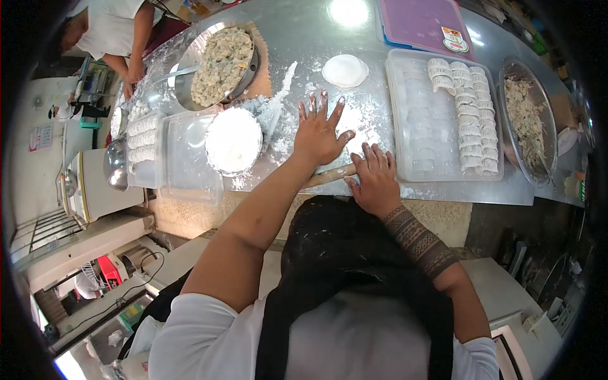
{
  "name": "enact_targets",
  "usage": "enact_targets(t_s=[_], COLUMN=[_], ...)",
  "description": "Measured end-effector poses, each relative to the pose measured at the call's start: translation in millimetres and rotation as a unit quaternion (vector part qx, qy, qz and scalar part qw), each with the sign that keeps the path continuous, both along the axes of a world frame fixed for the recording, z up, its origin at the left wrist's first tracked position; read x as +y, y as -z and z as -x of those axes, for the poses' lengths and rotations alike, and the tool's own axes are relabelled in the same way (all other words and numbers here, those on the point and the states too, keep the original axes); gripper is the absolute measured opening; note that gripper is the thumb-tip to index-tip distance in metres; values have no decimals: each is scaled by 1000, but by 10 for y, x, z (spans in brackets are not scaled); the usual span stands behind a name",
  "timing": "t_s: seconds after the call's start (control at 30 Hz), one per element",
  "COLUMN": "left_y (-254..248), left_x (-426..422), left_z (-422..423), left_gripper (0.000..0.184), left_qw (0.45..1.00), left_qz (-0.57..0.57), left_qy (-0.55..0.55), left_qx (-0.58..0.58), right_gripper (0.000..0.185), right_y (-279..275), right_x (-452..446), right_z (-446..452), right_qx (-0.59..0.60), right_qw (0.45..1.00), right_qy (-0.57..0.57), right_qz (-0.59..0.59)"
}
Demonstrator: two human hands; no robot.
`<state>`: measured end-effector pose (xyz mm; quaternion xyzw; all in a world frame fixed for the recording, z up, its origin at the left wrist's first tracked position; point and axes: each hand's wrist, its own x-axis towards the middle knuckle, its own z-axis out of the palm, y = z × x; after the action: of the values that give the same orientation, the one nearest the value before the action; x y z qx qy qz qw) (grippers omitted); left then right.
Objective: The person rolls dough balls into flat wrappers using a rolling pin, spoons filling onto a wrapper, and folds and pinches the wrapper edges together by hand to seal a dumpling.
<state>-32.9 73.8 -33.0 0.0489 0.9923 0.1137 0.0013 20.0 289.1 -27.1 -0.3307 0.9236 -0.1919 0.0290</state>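
Note:
My left hand [320, 136] is spread over the floured steel table, its fingers apart and dusted with flour. My right hand [375, 180] is on the end of a wooden rolling pin [329, 177] at the table's near edge. The pin runs between its thumb and fingers, and its other end passes behind my left forearm. Just beyond my left hand lies a stack of round dough wrappers [345, 71]. To the right, a plastic tray [418, 172] holds rows of pleated dumplings [467, 114]. A bowl of white flour [233, 140] stands to the left.
A large metal bowl [183, 88] of chopped filling with a spoon stands at the back left, another filling bowl [550, 120] at the far right. A purple lid [421, 25] lies at the back. Left are a clear container [190, 149], a dumpling tray [142, 142] and another person [117, 31].

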Motion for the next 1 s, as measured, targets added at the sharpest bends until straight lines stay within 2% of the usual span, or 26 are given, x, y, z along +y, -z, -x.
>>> enact_targets(t_s=[0.1,0.2,0.23,0.3,0.4,0.43,0.53,0.63,0.73,0.83,0.93,1.0], left_y=[-42,70,37,-96,-312,-311,-321,-164,-261,-479,-367,-263], left_x=[35,-64,-132,-334,-537,-528,-406,-360,-270,-135,-160,-135], left_z=[-4,44,43,30,-91,-163,-343,-310,-268,-219,-145,-223], left_gripper=[78,69,63,52,38,29,25,30,34,32,27,28], left_qw=[1000,993,967,856,929,951,972,968,926,940,980,988], left_qz=[14,-88,-218,-464,-263,-213,-151,-191,-293,-282,-148,-131], left_qy=[-11,-65,-124,-222,-254,-213,-160,-157,-199,-185,-83,-42], left_qx=[-2,31,38,49,-65,-67,-78,-47,-131,-49,101,64], right_gripper=[58,57,57,58,58,58,58,58,59,59,58,58], right_y=[1,15,7,5,4,-2,10,25,37,36,41,42], right_x=[20,11,11,13,17,21,28,29,19,31,32,36], right_z=[-11,-23,-24,-6,-36,-26,-18,-16,-10,-5,4,-14], right_qx=[1,20,25,28,19,16,8,1,1,-1,3,4], right_qw=[1000,1000,1000,999,999,999,1000,1000,1000,1000,999,999], right_qy=[-2,-7,-7,-4,-8,-12,-14,-12,-12,-16,-15,-16], right_qz=[2,5,14,29,31,25,18,15,18,24,30,31])
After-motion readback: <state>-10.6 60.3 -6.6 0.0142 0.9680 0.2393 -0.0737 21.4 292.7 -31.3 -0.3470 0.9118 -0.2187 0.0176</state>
